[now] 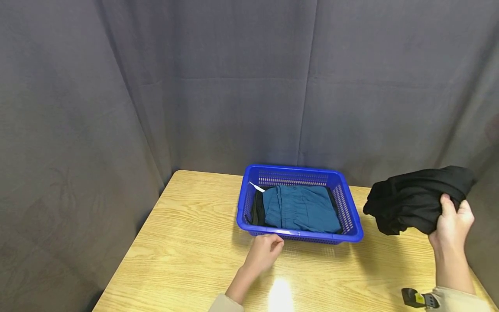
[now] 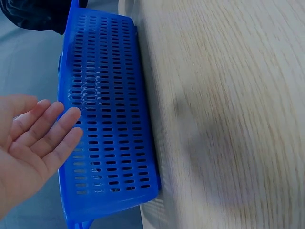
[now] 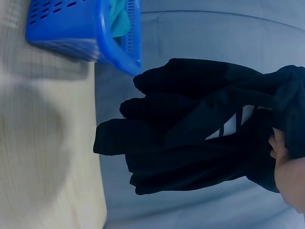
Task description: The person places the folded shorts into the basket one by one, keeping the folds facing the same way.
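Note:
My right hand (image 1: 453, 223) grips a bunched black garment (image 1: 419, 197) and holds it up at the right of the basket. In the right wrist view the garment (image 3: 190, 124) hangs in folds, with white stripes showing on it. My left hand (image 1: 263, 251) holds nothing and hovers by the near side of the blue plastic basket (image 1: 242, 203); its fingers are relaxed and loosely bent in the left wrist view. Inside the basket lies folded teal clothing (image 1: 304, 208) with a wide elastic band, on top of darker cloth (image 1: 258, 210).
The basket stands on a light wooden table (image 1: 187, 225) near its back edge. A grey curtain (image 1: 241, 86) hangs behind and along the sides. A small white tag (image 1: 257, 187) sticks up at the basket's left inside. A black strap device (image 1: 419, 299) is around the right wrist.

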### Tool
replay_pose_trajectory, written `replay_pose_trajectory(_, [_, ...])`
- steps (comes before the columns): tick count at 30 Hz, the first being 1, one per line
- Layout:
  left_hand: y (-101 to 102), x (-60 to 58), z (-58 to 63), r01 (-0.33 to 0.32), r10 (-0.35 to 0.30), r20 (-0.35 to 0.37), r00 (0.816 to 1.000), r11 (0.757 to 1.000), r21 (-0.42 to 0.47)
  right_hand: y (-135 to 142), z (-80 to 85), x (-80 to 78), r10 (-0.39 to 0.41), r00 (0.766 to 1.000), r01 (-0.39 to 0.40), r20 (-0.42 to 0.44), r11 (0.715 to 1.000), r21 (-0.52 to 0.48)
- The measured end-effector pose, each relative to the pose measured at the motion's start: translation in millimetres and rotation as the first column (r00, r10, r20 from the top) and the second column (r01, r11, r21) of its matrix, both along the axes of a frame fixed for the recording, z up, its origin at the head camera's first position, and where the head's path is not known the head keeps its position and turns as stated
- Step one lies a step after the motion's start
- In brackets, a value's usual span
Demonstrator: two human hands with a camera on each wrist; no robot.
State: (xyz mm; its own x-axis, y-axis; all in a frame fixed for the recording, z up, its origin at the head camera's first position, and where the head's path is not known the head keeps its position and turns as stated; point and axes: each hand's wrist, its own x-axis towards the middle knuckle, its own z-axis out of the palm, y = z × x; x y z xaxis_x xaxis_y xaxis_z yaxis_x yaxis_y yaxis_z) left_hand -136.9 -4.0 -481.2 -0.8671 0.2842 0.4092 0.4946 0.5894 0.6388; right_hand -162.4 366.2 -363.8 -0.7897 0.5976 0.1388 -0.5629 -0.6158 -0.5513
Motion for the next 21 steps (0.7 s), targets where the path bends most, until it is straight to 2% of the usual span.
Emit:
replay_pose_trajectory(5, [1,0.3,-1.7,0.006,-0.006,0.023,1.0,1.0,0.008,-6,7.8,2.2,-0.009,1.0,0.009,-0.026,1.0,0.011])
replay_pose_trajectory(11, [1,1.2,-1.4,0.006,-0.007,0.034,0.999,1.0,0.008,-17,19.7,4.7,0.031,0.997,-0.029,-0.064,0.999,0.023])
replay_pose_trajectory(21, [1,1.0,-1.5,0.014,-0.014,0.022,1.0,1.0,0.003,-38,32.2,12.5,0.164,0.984,-0.158,-0.072,0.984,0.083])
